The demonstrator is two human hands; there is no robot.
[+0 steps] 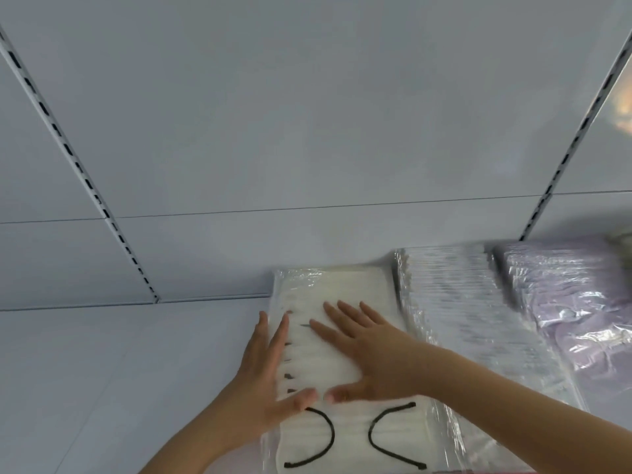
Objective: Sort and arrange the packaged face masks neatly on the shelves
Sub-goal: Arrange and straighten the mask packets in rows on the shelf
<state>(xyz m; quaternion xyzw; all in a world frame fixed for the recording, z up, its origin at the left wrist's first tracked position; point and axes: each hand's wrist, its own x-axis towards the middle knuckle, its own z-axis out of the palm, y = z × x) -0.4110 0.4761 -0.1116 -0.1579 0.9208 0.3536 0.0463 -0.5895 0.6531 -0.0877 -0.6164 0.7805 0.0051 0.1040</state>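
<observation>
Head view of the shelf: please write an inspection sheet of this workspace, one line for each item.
Surface: pale grey shelf, bare at left.
Job's things: clear-wrapped white mask pack with black ear loops; clear-wrapped pale mask stack beside it; lilac mask pack at far right.
Clutter: nothing seen.
Grippers: left hand flat against the white pack's left edge; right hand flat on top.
Cables: nothing seen.
Surroundings: grey back panel, slotted uprights.

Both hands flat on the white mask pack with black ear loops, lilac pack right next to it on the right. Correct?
Not quite. In the head view both hands, left hand and right hand, lie flat on the white mask pack, but its right-hand neighbour is a pale grey pack; the lilac pack lies beyond that.
</observation>
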